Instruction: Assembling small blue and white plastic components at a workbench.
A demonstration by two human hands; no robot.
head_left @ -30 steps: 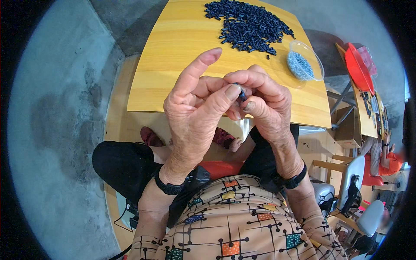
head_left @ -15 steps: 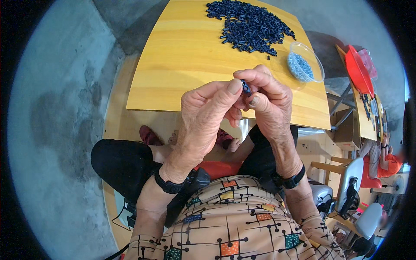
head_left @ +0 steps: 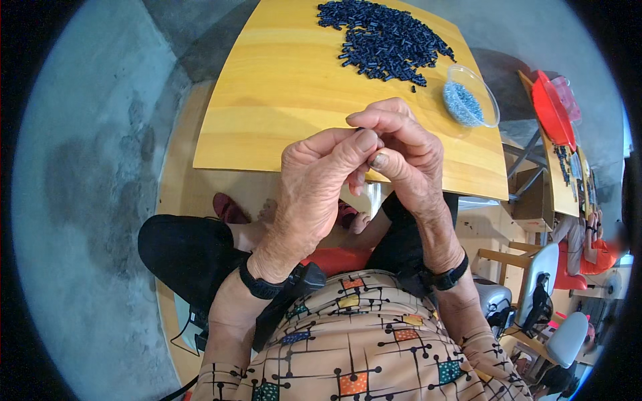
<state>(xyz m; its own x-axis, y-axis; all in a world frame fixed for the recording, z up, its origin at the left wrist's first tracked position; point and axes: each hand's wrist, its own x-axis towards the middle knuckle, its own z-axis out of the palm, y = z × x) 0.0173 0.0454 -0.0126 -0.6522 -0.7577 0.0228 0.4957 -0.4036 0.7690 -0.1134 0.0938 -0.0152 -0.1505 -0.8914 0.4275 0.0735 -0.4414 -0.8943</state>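
Note:
My left hand (head_left: pixel 314 167) is closed in a pinch, thumb against fingers, on a small dark plastic piece. Only a sliver of the dark piece (head_left: pixel 361 129) shows above the left thumb; the rest is hidden by fingers. Pressed up against those fingertips, my right hand (head_left: pixel 408 144) is closed too, its index finger arching over the left thumb. What lies between the right fingertips cannot be made out. Both hands hover over the near edge of the yellow wooden table (head_left: pixel 267 87). Farther back lies a wide pile of small black plastic pieces (head_left: pixel 384 43).
A clear round tub (head_left: pixel 471 100) of small silvery metal parts stands at the table's right, with one loose black piece (head_left: pixel 413 89) near the pile. On another table at the right are a red basin (head_left: pixel 554 110) and dark parts. A person in orange (head_left: pixel 595 257) sits beyond.
The small dark piece, plainly visible between my fingertips before, is now almost covered. My right hand has shifted slightly left, its fingers drawn closer over the left thumb.

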